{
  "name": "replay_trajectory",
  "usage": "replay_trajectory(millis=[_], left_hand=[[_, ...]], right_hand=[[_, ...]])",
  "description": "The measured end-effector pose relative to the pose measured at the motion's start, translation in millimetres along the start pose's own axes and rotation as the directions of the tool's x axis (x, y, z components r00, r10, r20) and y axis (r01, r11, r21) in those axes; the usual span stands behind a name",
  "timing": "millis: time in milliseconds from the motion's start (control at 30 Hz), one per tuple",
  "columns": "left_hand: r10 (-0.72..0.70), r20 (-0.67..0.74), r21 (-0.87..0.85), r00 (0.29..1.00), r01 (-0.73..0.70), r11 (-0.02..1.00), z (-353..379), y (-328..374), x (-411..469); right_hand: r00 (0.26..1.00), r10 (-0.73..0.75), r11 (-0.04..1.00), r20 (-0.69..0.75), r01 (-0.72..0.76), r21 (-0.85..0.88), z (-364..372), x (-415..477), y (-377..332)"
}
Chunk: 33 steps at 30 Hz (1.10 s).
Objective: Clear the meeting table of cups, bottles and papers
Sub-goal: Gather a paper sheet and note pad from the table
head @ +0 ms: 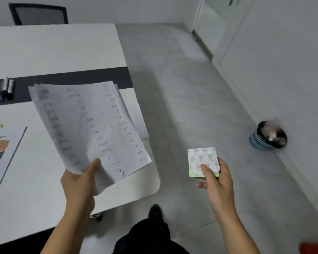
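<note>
Two loads: left hand (79, 186) grips paper sheaf (88, 125) above surface (26, 52); right hand (218, 187) pinches small patterned packet (202, 160), fingers (207, 171) clamped. Ahead-right on floor (173, 88) stands bin (268, 136), nearer right hand.

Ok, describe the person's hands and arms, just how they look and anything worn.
The left hand and right hand are bare: no gloves, rings, watch or bracelet visible. Both forearms are uncovered too, with no sleeve in view down to the picture's lower edge.
</note>
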<state>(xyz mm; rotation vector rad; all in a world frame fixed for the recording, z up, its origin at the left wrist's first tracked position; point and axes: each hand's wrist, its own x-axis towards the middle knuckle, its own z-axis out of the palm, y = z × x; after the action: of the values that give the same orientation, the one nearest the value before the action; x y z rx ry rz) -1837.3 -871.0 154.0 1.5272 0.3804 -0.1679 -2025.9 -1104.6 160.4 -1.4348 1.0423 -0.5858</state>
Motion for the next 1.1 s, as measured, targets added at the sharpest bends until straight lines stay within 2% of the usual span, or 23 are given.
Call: replay_trajectory(millis=[167,267,333,400,533,700,767,833,900,1000,1067,1100], left_hand=[[0.068,-0.181,-0.061,0.981,-0.08,0.995,41,43,22],[0.131,-0.325,-0.053,0.936,-0.156,0.986,38,61,31],[0.136,-0.438,-0.065,0.889,-0.182,0.981,33,61,34],[0.118,-0.553,-0.086,0.825,-0.197,0.977,30,54,29],[0.063,-0.745,-0.109,0.664,-0.214,0.971,45,40,-3],[-0.071,-0.925,-0.131,0.372,-0.14,0.981,76,18,-59],[-0.099,-0.958,-0.136,0.268,-0.123,0.983,90,11,-79],[-0.119,-0.977,-0.14,0.178,-0.111,0.984,103,5,-98],[-0.133,-0.985,-0.144,0.113,-0.094,0.985,112,-2,-114],[-0.163,-0.985,-0.166,0.049,-0.067,0.984,121,-12,-127],[-0.18,-0.982,-0.183,0.05,-0.072,0.98,122,-15,-126],[-0.187,-0.98,-0.192,0.066,-0.082,0.978,122,-15,-122]], right_hand=[[0.969,-0.016,0.995,0.246,0.04,-0.093,33,86,-46],[0.903,-0.012,0.986,0.43,0.082,-0.145,70,127,-65],[0.832,-0.003,0.978,0.555,0.117,-0.171,100,153,-68],[0.737,0.026,0.966,0.676,0.155,-0.206,133,176,-62],[0.483,0.127,0.94,0.866,0.22,-0.261,195,209,-36],[0.18,0.225,0.875,0.958,0.394,-0.28,254,221,5],[0.026,0.277,0.839,0.961,0.48,-0.255,270,217,23],[-0.099,0.329,0.786,0.939,0.581,-0.213,283,209,42],[-0.164,0.371,0.715,0.914,0.678,-0.169,291,201,60],[-0.183,0.357,0.524,0.916,0.851,-0.034,293,199,87],[-0.187,0.291,0.377,0.938,0.924,0.067,292,201,95],[-0.186,0.28,0.339,0.942,0.937,0.084,292,201,94]])
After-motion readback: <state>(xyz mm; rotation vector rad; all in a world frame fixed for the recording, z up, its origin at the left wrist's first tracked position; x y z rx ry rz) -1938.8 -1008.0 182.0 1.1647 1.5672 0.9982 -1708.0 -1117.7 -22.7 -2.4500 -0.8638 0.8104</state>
